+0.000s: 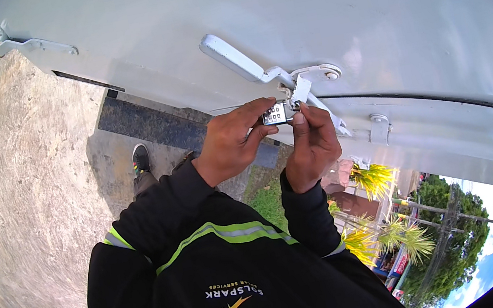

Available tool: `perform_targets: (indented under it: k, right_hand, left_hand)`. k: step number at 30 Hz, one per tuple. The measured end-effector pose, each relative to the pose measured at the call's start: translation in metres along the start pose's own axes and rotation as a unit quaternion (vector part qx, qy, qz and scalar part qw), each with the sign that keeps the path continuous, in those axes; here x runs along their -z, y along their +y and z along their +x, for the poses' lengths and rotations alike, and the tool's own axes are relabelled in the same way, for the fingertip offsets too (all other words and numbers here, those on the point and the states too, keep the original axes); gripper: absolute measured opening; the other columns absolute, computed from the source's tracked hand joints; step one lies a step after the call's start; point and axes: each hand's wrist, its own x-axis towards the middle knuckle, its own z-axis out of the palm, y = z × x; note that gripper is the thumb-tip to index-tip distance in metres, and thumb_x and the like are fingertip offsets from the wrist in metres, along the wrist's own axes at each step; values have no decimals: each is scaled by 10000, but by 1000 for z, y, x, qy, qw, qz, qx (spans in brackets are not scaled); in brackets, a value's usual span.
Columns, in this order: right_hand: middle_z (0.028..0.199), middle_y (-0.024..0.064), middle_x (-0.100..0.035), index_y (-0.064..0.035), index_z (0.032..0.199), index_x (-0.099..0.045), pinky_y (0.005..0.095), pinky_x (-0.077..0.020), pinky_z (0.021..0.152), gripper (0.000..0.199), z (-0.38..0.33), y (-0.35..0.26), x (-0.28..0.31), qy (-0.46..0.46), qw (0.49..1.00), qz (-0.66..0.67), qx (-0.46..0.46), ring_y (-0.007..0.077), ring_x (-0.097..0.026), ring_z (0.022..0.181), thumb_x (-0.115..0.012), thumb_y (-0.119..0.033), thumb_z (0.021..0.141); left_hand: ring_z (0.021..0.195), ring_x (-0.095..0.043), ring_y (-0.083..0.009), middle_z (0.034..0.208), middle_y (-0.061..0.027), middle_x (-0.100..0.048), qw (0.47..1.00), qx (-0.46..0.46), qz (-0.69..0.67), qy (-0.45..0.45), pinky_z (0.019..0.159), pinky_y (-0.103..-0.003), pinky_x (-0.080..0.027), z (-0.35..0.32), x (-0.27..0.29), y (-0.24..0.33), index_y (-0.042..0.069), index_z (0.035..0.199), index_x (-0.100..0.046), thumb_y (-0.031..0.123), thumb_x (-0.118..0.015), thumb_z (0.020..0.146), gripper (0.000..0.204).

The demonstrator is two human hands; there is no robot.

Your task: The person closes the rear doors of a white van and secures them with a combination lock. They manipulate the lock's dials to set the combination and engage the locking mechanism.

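Observation:
My left hand (pixel 233 136) is closed, with thumb and forefinger pinching the body of a small silver padlock (pixel 274 114). Rows of small dark squares cover the padlock's face. From the other side my right hand (pixel 313 145) pinches the shackle end, and its fingertips partly hide the shackle. Just above the fingers is a white metal hasp (pixel 301 89), joined to the latch of a pale grey metal door (pixel 367 14). A long white lever handle (pixel 231 57) slants up and left from that latch. Whether the shackle is locked or loose I cannot tell.
Another white bracket (pixel 379 129) sticks out of the panel at the right, and a hinged arm (pixel 33 45) is at the upper left. Below runs a dark strip (pixel 148 122) beside concrete ground (pixel 35 191). My shoe (pixel 140 158) stands there. Yellow-green plants (pixel 373 179) grow beyond.

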Motion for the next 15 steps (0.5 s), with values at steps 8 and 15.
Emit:
perform_targets:
  k: [8,15]
  right_hand:
    - [1091,126,-669,62,1134,-684,282,-520,883,147,-2,-4,-5,6,999,-39,14,152,-641,993,-632,38,999]
    - [1078,82,-658,34,1250,-628,256,-519,838,245,-8,-9,-17,24,1000,9,-2,123,-632,944,-631,19,1005]
  left_hand:
    - [922,-761,-198,1088,-139,-750,978,133,-159,-36,819,-306,-613,7,-7,-4,-6,1274,-675,12,-812,845,451]
    - [881,-713,-171,1023,-100,-724,984,99,-145,-34,818,-308,-590,5,-2,-9,-9,1221,-687,57,-840,834,422]
